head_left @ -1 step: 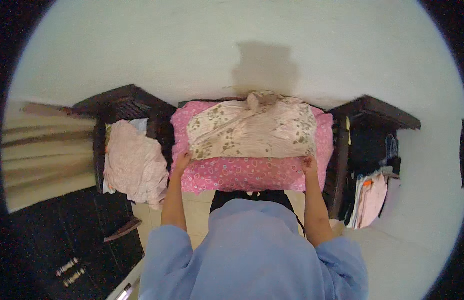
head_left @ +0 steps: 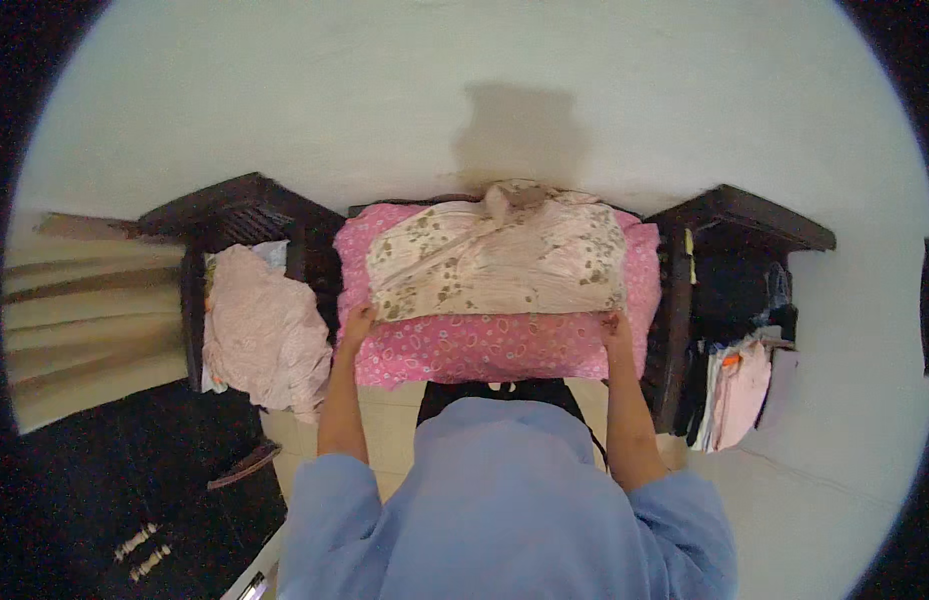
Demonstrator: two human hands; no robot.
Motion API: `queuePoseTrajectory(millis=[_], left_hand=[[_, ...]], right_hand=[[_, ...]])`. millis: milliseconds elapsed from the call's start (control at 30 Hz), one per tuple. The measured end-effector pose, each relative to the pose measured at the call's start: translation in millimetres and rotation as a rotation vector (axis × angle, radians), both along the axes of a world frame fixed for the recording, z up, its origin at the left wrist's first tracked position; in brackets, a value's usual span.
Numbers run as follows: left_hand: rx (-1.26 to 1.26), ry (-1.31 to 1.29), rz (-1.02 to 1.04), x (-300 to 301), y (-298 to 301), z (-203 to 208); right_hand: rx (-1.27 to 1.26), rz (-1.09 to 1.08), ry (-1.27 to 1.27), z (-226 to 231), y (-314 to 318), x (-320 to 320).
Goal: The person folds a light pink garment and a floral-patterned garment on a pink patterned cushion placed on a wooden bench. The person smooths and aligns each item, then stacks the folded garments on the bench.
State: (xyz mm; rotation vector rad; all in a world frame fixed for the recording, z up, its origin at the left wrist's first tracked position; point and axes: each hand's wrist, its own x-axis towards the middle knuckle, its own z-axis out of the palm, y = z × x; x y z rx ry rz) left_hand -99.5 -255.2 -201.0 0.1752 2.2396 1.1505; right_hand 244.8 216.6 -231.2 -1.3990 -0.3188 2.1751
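Observation:
A cream cloth garment point(head_left: 499, 265) with an olive leaf print lies spread, wrinkled, over a pink flowered cloth point(head_left: 484, 350). Its near edge runs almost straight between my hands, while its far middle is bunched up toward the wall. My left hand point(head_left: 360, 322) pinches the near left corner. At the near right corner, my right hand point(head_left: 614, 326) is closed on the same edge. Both forearms reach forward from light blue sleeves. What lies under the pink cloth is hidden.
On the left, a dark wooden rack point(head_left: 192, 320) bears a heap of pale pink cloth point(head_left: 259, 325). Folded clothes point(head_left: 741, 395) hang over the dark rack point(head_left: 674, 330) on the right. A wall point(head_left: 384, 100) stands behind; a beige curtain point(head_left: 94, 325) hangs at far left.
The scene sits very slightly farther left in the picture. Both hands keep the same hold on the garment's near edge.

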Motion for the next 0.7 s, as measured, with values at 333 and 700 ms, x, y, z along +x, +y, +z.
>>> queuePoseTrajectory(millis=[333,700], left_hand=[[-0.113,-0.021,-0.078,8.1,14.4,-13.8],[-0.164,-0.125,-0.062,8.6,8.8,-30.4]], right_hand=[[-0.033,-0.077,-0.078,37.6,-9.6,3.0],[0.164,-0.061,-0.427,37.2,34.0,-5.7]])
